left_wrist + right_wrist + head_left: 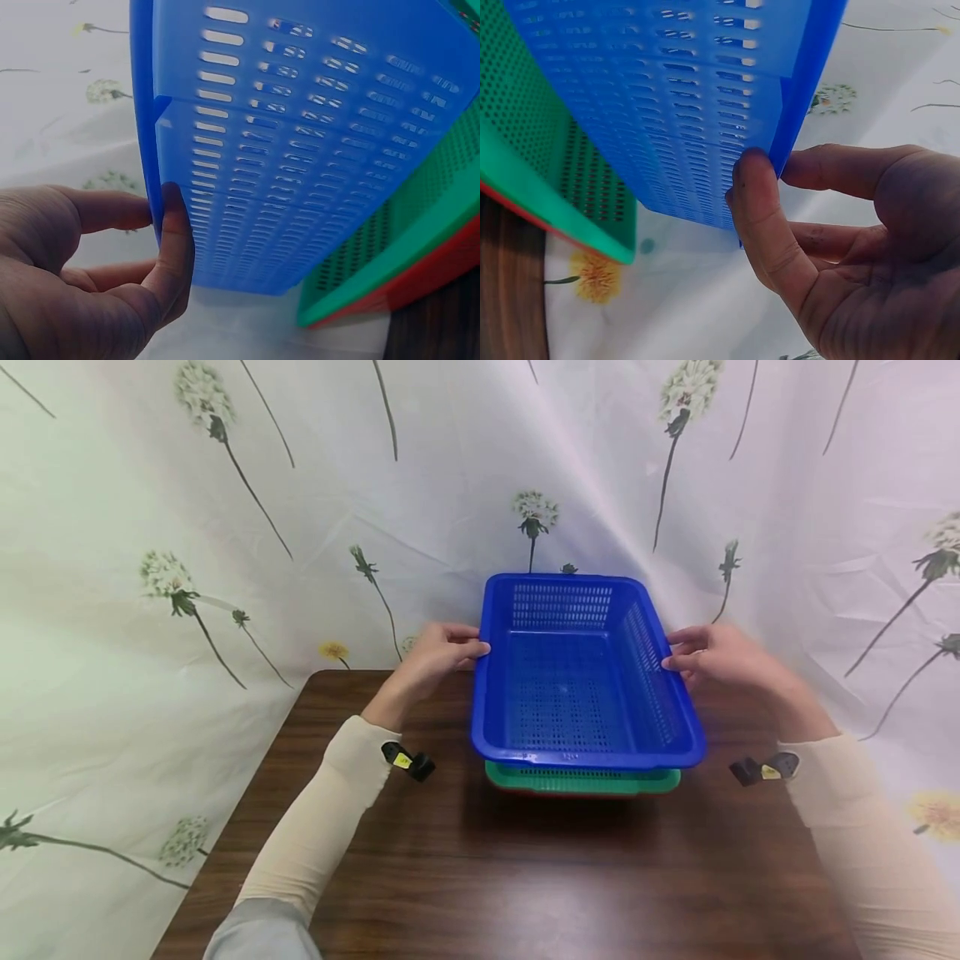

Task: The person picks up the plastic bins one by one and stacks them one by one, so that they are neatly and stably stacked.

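Note:
A blue plastic basket [562,693] with slotted walls is held up by both hands above a green basket [585,779]. My left hand [437,658] pinches its left rim between thumb and fingers, as the left wrist view also shows on the blue wall [247,135]. On the opposite side, my right hand [720,656] pinches the right rim. Under the green basket a red one [431,262] shows as a thin edge. In the right wrist view a gap parts the lower blue wall from the green basket [592,180]. The blue basket looks bare inside.
The green and red baskets are stacked on a dark wooden table [570,877]. Behind the table hangs a white curtain [450,485] printed with dandelions. Each sleeve carries a small black wrist device, such as the left one [408,762].

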The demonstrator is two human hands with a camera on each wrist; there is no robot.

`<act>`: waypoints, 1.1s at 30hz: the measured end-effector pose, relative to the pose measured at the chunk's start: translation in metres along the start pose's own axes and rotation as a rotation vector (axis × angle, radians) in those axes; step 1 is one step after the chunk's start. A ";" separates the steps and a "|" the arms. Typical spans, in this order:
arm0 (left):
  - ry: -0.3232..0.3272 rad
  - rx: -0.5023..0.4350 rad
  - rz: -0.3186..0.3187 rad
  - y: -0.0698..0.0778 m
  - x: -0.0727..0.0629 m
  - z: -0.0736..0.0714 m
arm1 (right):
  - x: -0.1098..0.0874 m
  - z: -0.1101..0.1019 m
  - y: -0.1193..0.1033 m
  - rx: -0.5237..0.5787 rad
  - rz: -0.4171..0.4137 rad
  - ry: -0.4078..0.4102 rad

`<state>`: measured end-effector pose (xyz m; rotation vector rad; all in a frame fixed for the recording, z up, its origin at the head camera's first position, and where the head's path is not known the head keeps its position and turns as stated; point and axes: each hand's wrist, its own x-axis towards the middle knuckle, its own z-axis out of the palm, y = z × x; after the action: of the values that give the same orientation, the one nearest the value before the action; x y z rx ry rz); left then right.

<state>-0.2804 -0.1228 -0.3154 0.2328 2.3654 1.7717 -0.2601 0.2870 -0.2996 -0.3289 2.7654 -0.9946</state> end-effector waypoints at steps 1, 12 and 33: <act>-0.003 0.000 0.001 -0.003 0.001 0.001 | 0.001 0.002 0.001 0.000 0.003 -0.003; -0.025 0.095 -0.047 -0.037 0.007 0.010 | 0.007 0.026 0.023 0.092 0.029 -0.068; 0.024 0.204 -0.068 -0.068 0.012 0.032 | 0.018 0.056 0.042 -0.069 -0.033 0.006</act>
<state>-0.2858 -0.1088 -0.3902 0.1565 2.5399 1.5119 -0.2698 0.2800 -0.3706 -0.3841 2.8131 -0.9103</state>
